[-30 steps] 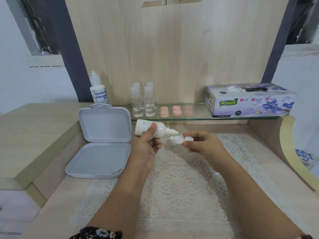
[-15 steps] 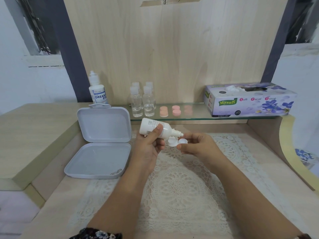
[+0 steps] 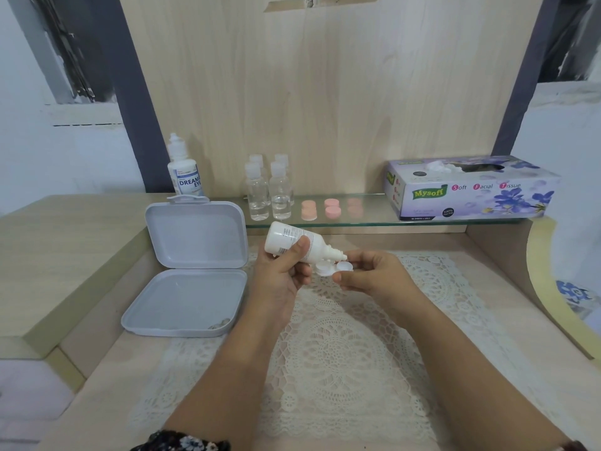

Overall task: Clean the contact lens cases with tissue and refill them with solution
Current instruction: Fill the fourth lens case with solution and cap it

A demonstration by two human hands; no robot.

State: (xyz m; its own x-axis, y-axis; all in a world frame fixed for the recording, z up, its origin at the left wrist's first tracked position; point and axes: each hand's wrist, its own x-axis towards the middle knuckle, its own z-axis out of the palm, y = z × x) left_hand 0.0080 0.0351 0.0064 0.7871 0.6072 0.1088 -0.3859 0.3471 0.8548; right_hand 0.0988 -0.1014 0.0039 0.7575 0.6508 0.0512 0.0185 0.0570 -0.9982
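Observation:
My left hand (image 3: pixel 283 275) grips a small white solution bottle (image 3: pixel 292 242), tilted with its nozzle pointing right and down. The nozzle tip sits right over a white contact lens case (image 3: pixel 335 267) with two open wells. My right hand (image 3: pixel 374 275) pinches that case at its right side, above the lace mat (image 3: pixel 341 346). Whether liquid is coming out cannot be seen. A tissue box (image 3: pixel 471 190) stands on the glass shelf at the right.
An open grey plastic box (image 3: pixel 188 275) lies left of the mat with something small in its corner. On the glass shelf (image 3: pixel 367 219) stand a larger solution bottle (image 3: pixel 185 170), several small clear bottles (image 3: pixel 270 190) and pink lens case caps (image 3: pixel 325 208). Raised wooden ledges flank the desk.
Both hands have shifted slightly left and up. The bottle has tipped further, and its nozzle has come closer to the lens case, from beside it to right over the wells.

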